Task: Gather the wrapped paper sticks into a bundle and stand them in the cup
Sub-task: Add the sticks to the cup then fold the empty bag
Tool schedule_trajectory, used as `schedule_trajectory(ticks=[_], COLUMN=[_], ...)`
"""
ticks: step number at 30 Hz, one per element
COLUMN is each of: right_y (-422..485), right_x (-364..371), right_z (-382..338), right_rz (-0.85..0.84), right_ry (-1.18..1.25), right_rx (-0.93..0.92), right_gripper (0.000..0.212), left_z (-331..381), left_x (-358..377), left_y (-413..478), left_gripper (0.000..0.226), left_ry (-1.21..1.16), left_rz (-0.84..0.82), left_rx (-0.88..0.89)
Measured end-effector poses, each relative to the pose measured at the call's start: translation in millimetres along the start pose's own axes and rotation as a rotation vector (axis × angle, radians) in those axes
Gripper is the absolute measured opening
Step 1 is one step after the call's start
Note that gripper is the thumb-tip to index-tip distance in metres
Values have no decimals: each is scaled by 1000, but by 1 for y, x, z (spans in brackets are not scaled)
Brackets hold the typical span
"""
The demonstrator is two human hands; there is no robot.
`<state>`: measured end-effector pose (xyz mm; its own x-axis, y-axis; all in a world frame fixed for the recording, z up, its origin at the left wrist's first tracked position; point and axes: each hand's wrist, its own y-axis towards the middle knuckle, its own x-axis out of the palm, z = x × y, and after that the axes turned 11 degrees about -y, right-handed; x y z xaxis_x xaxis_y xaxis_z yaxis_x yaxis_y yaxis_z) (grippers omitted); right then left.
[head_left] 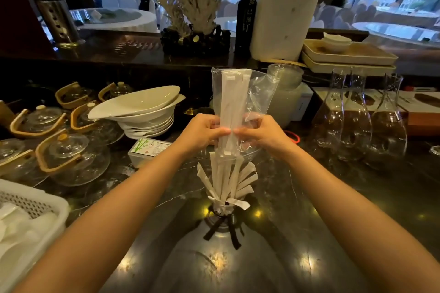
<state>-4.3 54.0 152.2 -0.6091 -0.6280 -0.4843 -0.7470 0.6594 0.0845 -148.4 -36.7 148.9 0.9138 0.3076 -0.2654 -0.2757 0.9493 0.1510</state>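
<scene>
A clear plastic bag (257,93) holding a bundle of white wrapped paper sticks (232,97) stands upright above the counter's middle. My left hand (202,132) pinches the bag and sticks from the left. My right hand (259,134) grips the bag from the right. Right below them, several more wrapped sticks (228,178) fan out of a small cup (222,209) on the dark counter; the cup itself is mostly hidden by the sticks.
Glass teapots with wooden handles (71,157) and stacked white bowls (145,114) crowd the left. A white basket (31,207) sits at the near left. Glass carafes (357,121) stand at the right. A small box (147,150) lies behind my left wrist.
</scene>
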Motion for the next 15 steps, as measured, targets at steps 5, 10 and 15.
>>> schedule_trajectory(ticks=[5, 10, 15], right_y=[0, 0, -2], right_x=[4, 5, 6], right_z=[2, 1, -2], right_rz=[-20, -115, -159], right_ry=[-62, -36, -90], right_rx=[-1, 4, 26], right_gripper=[20, 18, 29], left_z=[3, 8, 9], left_x=[-8, -13, -15], left_y=[4, 3, 1], left_gripper=[8, 14, 8], left_ry=[192, 218, 248], left_rz=[1, -36, -77], left_rx=[-20, -13, -36])
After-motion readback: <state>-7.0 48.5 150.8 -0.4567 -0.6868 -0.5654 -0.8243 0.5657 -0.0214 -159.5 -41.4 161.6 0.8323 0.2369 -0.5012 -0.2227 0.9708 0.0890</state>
